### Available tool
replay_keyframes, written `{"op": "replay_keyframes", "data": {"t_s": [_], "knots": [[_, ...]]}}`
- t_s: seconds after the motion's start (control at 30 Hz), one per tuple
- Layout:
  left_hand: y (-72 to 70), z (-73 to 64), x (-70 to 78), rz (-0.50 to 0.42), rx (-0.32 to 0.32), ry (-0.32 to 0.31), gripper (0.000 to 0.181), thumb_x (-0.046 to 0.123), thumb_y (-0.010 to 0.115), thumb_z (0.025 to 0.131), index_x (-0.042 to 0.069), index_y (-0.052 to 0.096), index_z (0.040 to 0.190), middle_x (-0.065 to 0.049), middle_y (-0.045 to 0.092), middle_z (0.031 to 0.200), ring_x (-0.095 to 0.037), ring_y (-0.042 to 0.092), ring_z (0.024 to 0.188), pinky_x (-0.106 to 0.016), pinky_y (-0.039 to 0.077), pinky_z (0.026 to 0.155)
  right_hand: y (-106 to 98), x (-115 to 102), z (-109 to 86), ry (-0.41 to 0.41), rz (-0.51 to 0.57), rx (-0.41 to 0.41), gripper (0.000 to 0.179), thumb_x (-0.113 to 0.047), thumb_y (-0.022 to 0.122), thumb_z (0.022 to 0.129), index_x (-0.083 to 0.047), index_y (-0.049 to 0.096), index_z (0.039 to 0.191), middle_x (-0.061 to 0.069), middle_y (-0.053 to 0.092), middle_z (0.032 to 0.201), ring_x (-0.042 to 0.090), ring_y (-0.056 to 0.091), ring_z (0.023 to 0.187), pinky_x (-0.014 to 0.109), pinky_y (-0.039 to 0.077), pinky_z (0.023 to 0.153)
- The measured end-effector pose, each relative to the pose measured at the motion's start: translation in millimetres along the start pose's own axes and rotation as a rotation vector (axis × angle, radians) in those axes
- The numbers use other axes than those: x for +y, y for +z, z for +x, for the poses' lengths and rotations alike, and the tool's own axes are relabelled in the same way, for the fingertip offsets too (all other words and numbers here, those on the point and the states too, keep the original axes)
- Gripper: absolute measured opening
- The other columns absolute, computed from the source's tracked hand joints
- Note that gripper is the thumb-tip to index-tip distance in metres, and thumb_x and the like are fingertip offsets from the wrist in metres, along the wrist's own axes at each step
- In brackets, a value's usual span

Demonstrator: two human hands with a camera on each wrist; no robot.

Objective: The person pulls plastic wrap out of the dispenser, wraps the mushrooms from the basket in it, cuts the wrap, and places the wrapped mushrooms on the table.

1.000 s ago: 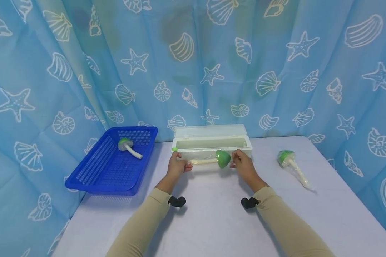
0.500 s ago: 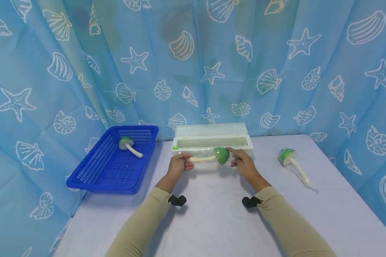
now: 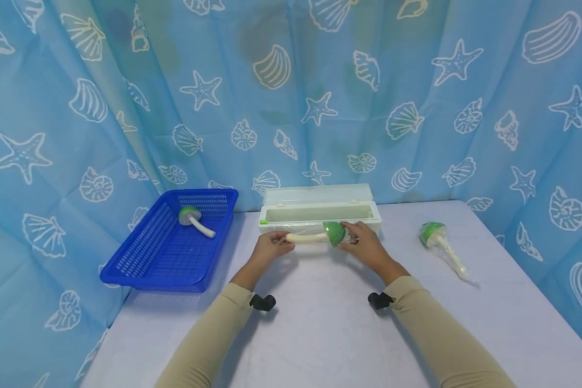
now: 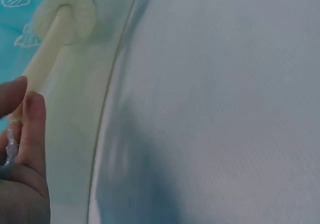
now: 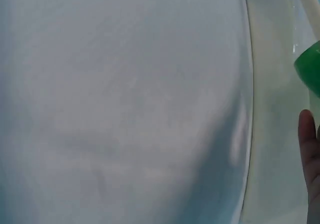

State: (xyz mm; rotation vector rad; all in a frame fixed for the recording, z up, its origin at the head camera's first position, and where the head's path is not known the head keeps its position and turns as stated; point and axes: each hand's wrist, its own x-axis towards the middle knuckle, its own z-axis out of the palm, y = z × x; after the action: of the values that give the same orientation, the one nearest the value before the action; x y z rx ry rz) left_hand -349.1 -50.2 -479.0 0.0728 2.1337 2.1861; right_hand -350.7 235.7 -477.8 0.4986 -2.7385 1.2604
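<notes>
Held mushroom [image 3: 315, 237]: between left hand [image 3: 269, 249], 9 o'clock, and right hand [image 3: 365, 243], 3 o'clock. Box [image 3: 315, 213]: at its 12 o'clock, just behind. Basket [image 3: 174, 261]: 9 o'clock, beyond the left hand; second mushroom [image 3: 191, 216] inside, toward 12 o'clock end. Third mushroom [image 3: 442, 246]: 3 o'clock, on the surface [image 3: 330, 323] past the right hand. Curtain [image 3: 291, 175]: 12 o'clock, behind all.

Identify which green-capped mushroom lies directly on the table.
The far-right mushroom; another mushroom lies in the blue basket, and the third mushroom is held between left hand and right hand.
</notes>
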Motion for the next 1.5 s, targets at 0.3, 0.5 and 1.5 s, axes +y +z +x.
{"op": "replay_keyframes", "data": {"t_s": [0.3,0.5,1.5], "knots": [[-1.7,10.8,28.4,0.210,0.005,0.069,0.045,0.029,0.069,0.092,-0.009,0.062,0.115,-0.029,0.062,0.108,-0.022,0.068,0.074,-0.032,0.057,0.071,-18.1,-15.1,21.6,-0.003,-0.118,-0.027,0.069,-0.061,0.051,0.091,-0.001,0.063,0.122,0.010,0.054,0.091,0.026,0.050,0.081,0.041,0.042,0.069],[0.3,27.4,63.5,0.355,0.060,0.023,0.047,0.041,0.068,0.091,-0.003,0.068,0.107,-0.022,0.062,0.099,-0.022,0.066,0.069,-0.032,0.057,0.063,-38.4,-33.4,40.4,0.056,-0.125,-0.044,0.066,-0.067,0.044,0.092,-0.007,0.060,0.072,0.008,0.062,0.081,0.027,0.058,0.082,0.042,0.045,0.070],[8.7,54.6,159.0,0.467,0.094,-0.041,0.051,0.046,0.066,0.090,0.000,0.065,0.110,-0.015,0.064,0.099,-0.019,0.061,0.068,-0.029,0.055,0.064,-91.2,-85.1,80.3,0.113,-0.110,0.034,0.074,-0.073,0.042,0.089,-0.004,0.068,0.077,0.012,0.063,0.083,0.028,0.058,0.078,0.039,0.045,0.064]]}}
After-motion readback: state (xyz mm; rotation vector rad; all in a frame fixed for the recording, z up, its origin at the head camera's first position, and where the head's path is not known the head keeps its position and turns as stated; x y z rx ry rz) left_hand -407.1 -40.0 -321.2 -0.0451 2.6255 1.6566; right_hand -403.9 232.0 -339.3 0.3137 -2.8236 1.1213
